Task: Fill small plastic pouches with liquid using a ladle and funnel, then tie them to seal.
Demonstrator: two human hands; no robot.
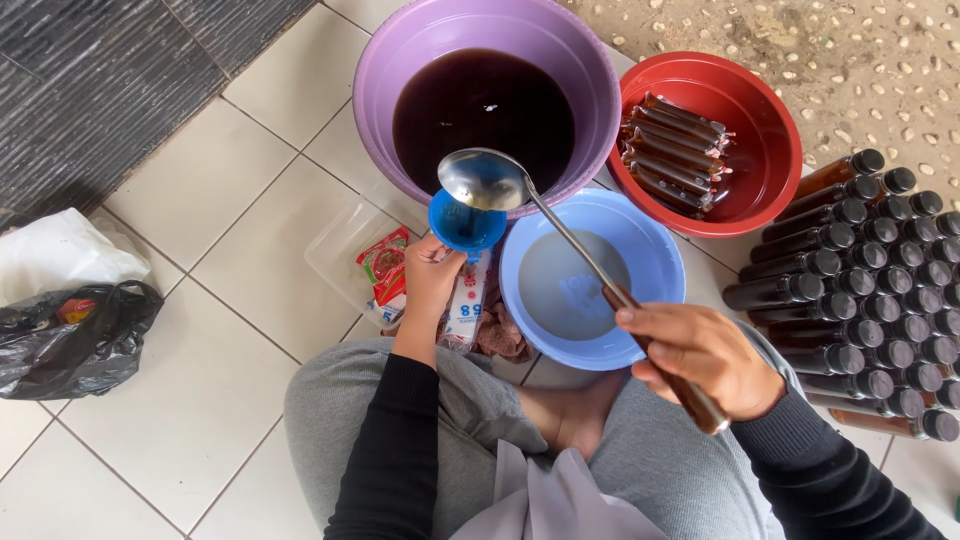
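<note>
The right hand (705,358) grips a ladle (486,180) tilted over a blue funnel (464,225), which the left hand (430,277) holds beside the purple basin (380,90).

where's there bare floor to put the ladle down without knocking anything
Bare tiles lie on the left, between the black bag, the purple basin and the person's knee. The right is crowded: capped bottles pack the floor beside the red basin. Ahead, the blue bowl, the clear tray and the basins nearly touch.
</note>
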